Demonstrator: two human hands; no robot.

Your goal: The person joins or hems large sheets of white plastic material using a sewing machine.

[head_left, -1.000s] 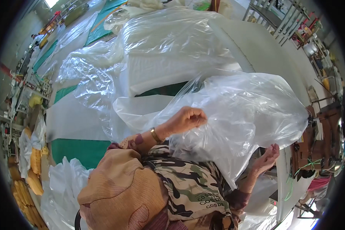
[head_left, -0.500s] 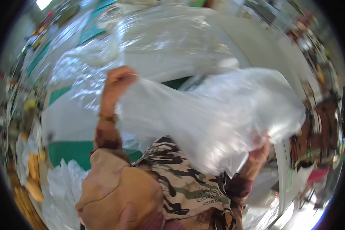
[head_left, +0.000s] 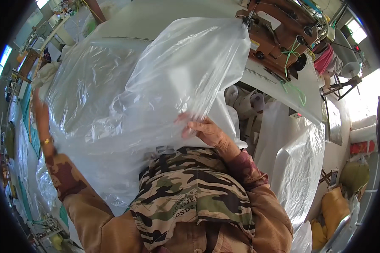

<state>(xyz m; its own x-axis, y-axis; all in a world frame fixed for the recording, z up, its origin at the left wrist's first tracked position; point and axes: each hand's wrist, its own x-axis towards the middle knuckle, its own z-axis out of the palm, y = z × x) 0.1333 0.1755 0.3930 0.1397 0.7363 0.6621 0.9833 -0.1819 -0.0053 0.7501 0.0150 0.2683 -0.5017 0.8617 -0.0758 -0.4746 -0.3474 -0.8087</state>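
Note:
A large clear plastic sheet (head_left: 185, 63) spreads in front of me. Its upper right corner reaches the needle end of a brown sewing machine (head_left: 283, 25). My right hand (head_left: 209, 131) is closed on the sheet's near part, close to my body, with some fingertips showing through the film. Far out to the left, my left hand (head_left: 39, 105) is at the sheet's left side, its arm stretched out. Motion blurs its fingers, so its grip cannot be made out.
A white worktable (head_left: 164, 12) carries the machine, with a ruler strip (head_left: 259, 77) along its surface. Below the table's edge lie white rolls (head_left: 251, 103). More plastic film (head_left: 295, 156) hangs at the right. A yellow-brown bundle (head_left: 334, 204) sits at the lower right.
My view has turned to the right, bringing the sewing machine in fully. The plastic sheet, bunched between my hands before, is now spread wider, and my left arm reaches farther left.

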